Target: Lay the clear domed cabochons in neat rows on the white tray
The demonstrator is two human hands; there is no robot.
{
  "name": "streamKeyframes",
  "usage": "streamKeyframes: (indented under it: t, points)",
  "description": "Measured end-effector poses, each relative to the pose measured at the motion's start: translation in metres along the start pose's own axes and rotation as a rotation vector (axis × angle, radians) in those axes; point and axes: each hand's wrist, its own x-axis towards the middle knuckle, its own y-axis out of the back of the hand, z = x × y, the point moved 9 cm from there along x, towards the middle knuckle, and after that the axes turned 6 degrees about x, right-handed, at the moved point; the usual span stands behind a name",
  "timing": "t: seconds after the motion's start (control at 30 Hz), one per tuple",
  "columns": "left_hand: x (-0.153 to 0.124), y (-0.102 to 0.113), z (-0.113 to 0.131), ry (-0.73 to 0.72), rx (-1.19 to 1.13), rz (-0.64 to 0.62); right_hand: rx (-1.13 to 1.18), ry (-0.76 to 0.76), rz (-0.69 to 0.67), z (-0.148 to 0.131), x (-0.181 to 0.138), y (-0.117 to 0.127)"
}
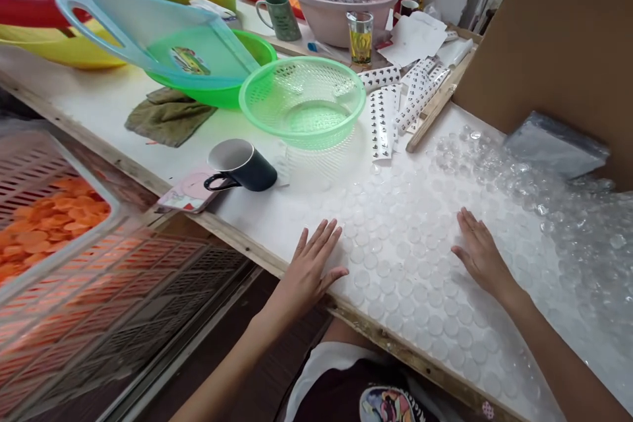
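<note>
Many clear round plastic discs (405, 287) lie spread in a loose single layer over the white tabletop. My left hand (316, 257) rests at their left edge by the table's front, fingers stretched out and apart, holding nothing. On the right, my right hand (479, 250) lies over the discs with its fingers extended and nothing in its grasp. Beyond it, a heap of clear domed plastic pieces (593, 231) spreads to the right side. A green mesh basket (302, 135) stands on the table past my left hand.
A dark mug (257, 171) sits near the front edge beside a pink packet (188, 192). Strips of printed stickers (382, 125) lie by a wooden batten (432, 115). A crate of orange discs (59, 224) is at left. A glass of yellow liquid (360, 39) stands at the back.
</note>
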Motion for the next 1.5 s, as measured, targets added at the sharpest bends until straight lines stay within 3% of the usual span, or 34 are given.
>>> streamKeyframes:
  t: [0.27,0.43,0.63,0.8,1.07,1.23,1.33,1.5]
  points:
    - [0.000,0.001,-0.005,0.092,-0.005,0.109,0.111,0.054,0.026,-0.031,0.103,-0.013]
    - [-0.001,0.002,-0.004,0.137,-0.007,0.142,0.003,0.045,0.043,-0.062,0.183,-0.022]
    - [-0.003,0.003,-0.003,0.131,0.003,0.178,-0.166,0.122,-0.127,-0.089,0.260,-0.054]
    - [-0.004,0.005,-0.003,0.128,-0.004,0.225,-0.227,0.101,-0.191,-0.083,0.278,-0.064]
    - [-0.005,0.008,-0.003,0.133,-0.016,0.254,-0.211,0.093,-0.117,-0.077,0.296,-0.058]
    - [-0.006,0.012,-0.001,0.126,0.005,0.267,-0.148,-0.127,-0.002,-0.057,0.331,-0.037]
    - [-0.007,0.013,-0.001,0.131,-0.005,0.270,-0.134,-0.108,-0.084,-0.061,0.336,-0.043]
    - [-0.007,0.014,-0.001,0.139,-0.017,0.274,-0.193,0.041,-0.315,-0.072,0.309,-0.065]
